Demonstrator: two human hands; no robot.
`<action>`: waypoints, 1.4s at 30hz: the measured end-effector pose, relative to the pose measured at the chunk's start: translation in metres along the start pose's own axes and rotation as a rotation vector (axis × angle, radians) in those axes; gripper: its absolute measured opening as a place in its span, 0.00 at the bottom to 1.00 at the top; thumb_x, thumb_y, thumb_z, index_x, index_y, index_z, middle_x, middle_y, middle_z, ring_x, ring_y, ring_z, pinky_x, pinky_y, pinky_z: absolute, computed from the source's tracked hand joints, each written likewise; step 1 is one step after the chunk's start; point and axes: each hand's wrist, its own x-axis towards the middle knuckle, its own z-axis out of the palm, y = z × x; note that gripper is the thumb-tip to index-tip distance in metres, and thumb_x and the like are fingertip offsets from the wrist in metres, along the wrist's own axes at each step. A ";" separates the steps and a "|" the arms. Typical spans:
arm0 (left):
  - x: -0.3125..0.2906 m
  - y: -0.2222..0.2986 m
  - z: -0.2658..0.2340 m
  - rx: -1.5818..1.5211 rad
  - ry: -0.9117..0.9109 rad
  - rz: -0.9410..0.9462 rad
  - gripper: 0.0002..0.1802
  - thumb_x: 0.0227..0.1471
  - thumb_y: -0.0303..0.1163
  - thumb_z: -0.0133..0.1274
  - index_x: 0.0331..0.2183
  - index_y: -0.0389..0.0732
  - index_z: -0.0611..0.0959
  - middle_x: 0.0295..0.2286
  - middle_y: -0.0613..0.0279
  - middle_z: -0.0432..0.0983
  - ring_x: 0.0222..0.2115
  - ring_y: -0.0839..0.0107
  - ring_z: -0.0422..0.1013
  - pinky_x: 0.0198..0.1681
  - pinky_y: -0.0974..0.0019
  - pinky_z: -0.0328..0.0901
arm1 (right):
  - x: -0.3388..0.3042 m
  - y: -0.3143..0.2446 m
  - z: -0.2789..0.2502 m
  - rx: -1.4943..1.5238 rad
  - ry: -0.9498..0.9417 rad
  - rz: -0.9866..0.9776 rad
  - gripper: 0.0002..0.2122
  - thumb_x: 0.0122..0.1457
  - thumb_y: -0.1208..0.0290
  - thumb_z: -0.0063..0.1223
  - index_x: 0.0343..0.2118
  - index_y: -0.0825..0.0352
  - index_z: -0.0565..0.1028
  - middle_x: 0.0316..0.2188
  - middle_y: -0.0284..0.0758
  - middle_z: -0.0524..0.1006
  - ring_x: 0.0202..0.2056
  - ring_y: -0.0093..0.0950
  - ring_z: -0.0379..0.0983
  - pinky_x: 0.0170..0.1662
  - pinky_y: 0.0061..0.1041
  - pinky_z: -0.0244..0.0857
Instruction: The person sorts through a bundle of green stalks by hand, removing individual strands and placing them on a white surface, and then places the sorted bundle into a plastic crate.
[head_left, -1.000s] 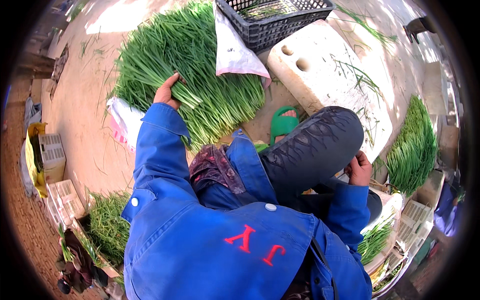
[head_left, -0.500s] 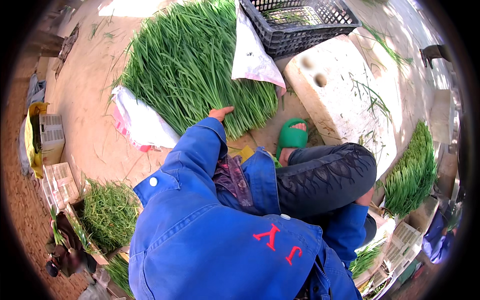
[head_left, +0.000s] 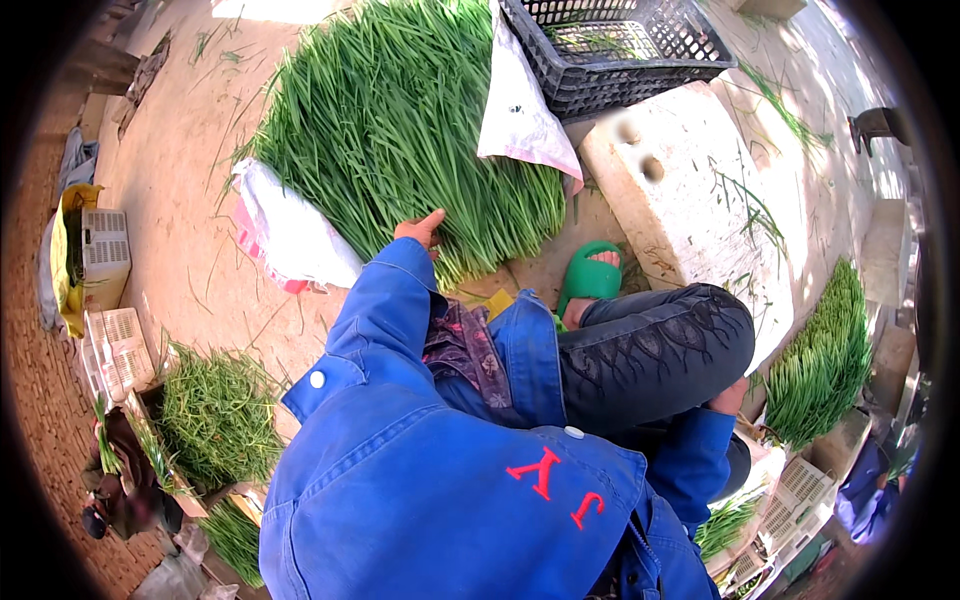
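Observation:
A broad heap of green garlic chives [head_left: 390, 130] lies ahead of me on the ground, its pale stem ends toward me. My left hand [head_left: 420, 230] rests at the near edge of this heap, on the stems. One finger stretches out to the right, apart from the others; the rest are partly hidden against the chives. I see no bunch lifted in it. My right hand [head_left: 728, 395] shows only in part beside my bent knee on the right, its fingers hidden. White sacking [head_left: 295, 225] lies along the heap's left side, and another white sack flap [head_left: 525, 120] covers part of its right.
A black plastic crate [head_left: 620, 70] stands at the far right of the heap, beside a white foam slab [head_left: 680, 170] strewn with leaf scraps. More chives [head_left: 825, 360] stand bundled at right. Loose trimmings [head_left: 215, 420] fill a box at left. A person [head_left: 130, 480] is at lower left.
My left hand has shifted a little to the left along the near edge of the chives. The whole view has moved slightly; my right arm stays by the knee.

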 end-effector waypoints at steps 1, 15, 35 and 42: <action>-0.001 0.000 -0.001 -0.019 0.045 0.032 0.28 0.40 0.45 0.64 0.36 0.31 0.77 0.29 0.53 0.77 0.30 0.60 0.73 0.32 0.58 0.68 | 0.000 0.009 -0.005 0.103 -0.007 0.047 0.09 0.53 0.77 0.55 0.38 0.69 0.75 0.30 0.33 0.78 0.29 0.21 0.73 0.35 0.19 0.67; 0.039 0.003 0.063 0.479 -0.173 0.566 0.17 0.41 0.38 0.59 0.32 0.36 0.81 0.28 0.55 0.78 0.29 0.63 0.74 0.36 0.62 0.67 | 0.001 -0.092 -0.067 -0.072 0.197 0.130 0.07 0.57 0.69 0.53 0.34 0.67 0.73 0.22 0.25 0.71 0.21 0.12 0.62 0.23 0.12 0.55; 0.052 0.048 0.123 1.605 0.058 0.532 0.25 0.38 0.44 0.58 0.32 0.31 0.81 0.30 0.42 0.77 0.36 0.51 0.74 0.40 0.56 0.67 | 0.039 -0.106 -0.056 -0.247 0.104 -0.032 0.05 0.51 0.74 0.55 0.30 0.70 0.76 0.24 0.41 0.75 0.26 0.36 0.73 0.30 0.27 0.66; -0.004 0.070 0.185 1.616 -0.184 1.041 0.22 0.44 0.46 0.51 0.27 0.33 0.82 0.30 0.40 0.76 0.36 0.47 0.72 0.40 0.52 0.66 | -0.031 -0.100 -0.066 -0.573 0.422 -0.045 0.07 0.52 0.70 0.52 0.31 0.66 0.76 0.26 0.41 0.74 0.29 0.40 0.72 0.32 0.33 0.67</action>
